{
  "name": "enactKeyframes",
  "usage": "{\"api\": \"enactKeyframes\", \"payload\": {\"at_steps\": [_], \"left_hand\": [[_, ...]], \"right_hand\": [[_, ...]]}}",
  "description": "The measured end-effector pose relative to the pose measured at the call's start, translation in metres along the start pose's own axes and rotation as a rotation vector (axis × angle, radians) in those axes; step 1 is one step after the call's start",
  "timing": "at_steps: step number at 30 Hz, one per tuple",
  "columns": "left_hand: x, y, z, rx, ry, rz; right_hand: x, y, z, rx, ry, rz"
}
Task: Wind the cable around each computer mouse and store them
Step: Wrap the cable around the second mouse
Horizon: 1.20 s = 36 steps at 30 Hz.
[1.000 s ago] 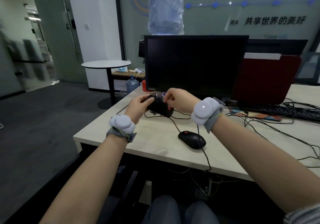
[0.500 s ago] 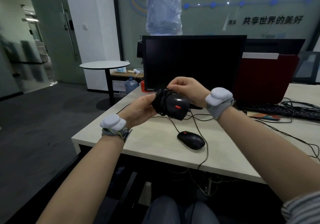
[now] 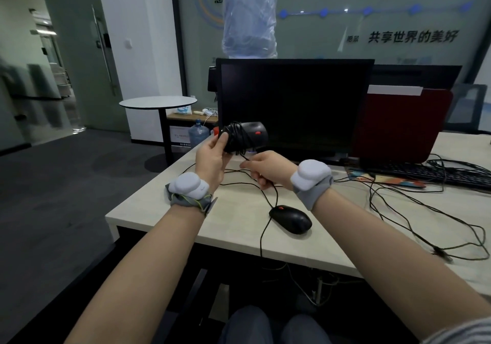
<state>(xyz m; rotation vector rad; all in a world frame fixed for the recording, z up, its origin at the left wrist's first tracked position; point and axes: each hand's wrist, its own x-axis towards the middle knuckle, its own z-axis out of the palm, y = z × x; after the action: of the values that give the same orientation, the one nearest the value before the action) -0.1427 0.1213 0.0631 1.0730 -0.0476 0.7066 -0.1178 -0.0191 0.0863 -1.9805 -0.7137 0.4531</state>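
Nearest me on the pale wood-grain desk (image 3: 170,218) lies a second black mouse (image 3: 290,219), smooth and oval, long axis slanting from near-right to far-left, its cable running off the near edge. Above the desk my right hand (image 3: 268,168) pinches a loose black cable (image 3: 275,192), fingers curled around it. My left hand (image 3: 212,157) grips the wound mouse (image 3: 244,137) in the air, long axis roughly level, red scroll wheel facing right, glossy cord looped around its body. Behind stands a dark monitor (image 3: 295,104)
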Motion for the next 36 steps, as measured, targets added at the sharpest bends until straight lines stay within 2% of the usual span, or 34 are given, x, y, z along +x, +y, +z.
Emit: {"api": "enactKeyframes", "payload": {"at_steps": [2,4,8,14,18,21,25,28,30,33,36], "left_hand": [[-0.002,-0.006,-0.007,0.081,-0.014,0.012],[-0.001,-0.008,-0.013,0.119,-0.013,0.001],[-0.001,-0.007,-0.020,0.155,-0.014,-0.105],[-0.012,0.001,-0.019,0.187,-0.337,-0.243],[-0.019,0.011,-0.012,0.167,-0.477,-0.329],[-0.024,0.017,-0.006,0.089,-0.521,-0.356],[-0.027,0.016,0.007,-0.126,-0.452,-0.348],[-0.026,0.011,0.012,-0.297,-0.358,-0.332],[-0.022,0.010,0.013,-0.353,-0.268,-0.302],[-0.012,0.009,0.011,-0.353,-0.074,-0.244],[-0.009,0.002,0.003,-0.151,0.057,-0.185]], "right_hand": [[-0.004,-0.005,-0.002,-0.292,0.110,-0.091],[-0.007,-0.006,-0.006,-0.426,0.241,-0.206],[-0.010,-0.013,-0.019,-0.293,0.264,-0.316],[-0.007,-0.021,-0.049,-0.229,0.245,-0.400],[-0.006,-0.021,-0.060,-0.210,0.226,-0.479],[-0.003,-0.015,-0.063,-0.065,0.184,-0.471],[-0.001,-0.003,-0.050,0.395,0.043,-0.455],[0.004,0.004,-0.033,0.650,0.114,-0.409],[0.006,0.007,-0.022,0.483,0.201,-0.287],[0.003,0.014,-0.007,0.182,0.028,-0.100],[-0.003,0.011,-0.002,0.055,-0.058,0.010]]}}
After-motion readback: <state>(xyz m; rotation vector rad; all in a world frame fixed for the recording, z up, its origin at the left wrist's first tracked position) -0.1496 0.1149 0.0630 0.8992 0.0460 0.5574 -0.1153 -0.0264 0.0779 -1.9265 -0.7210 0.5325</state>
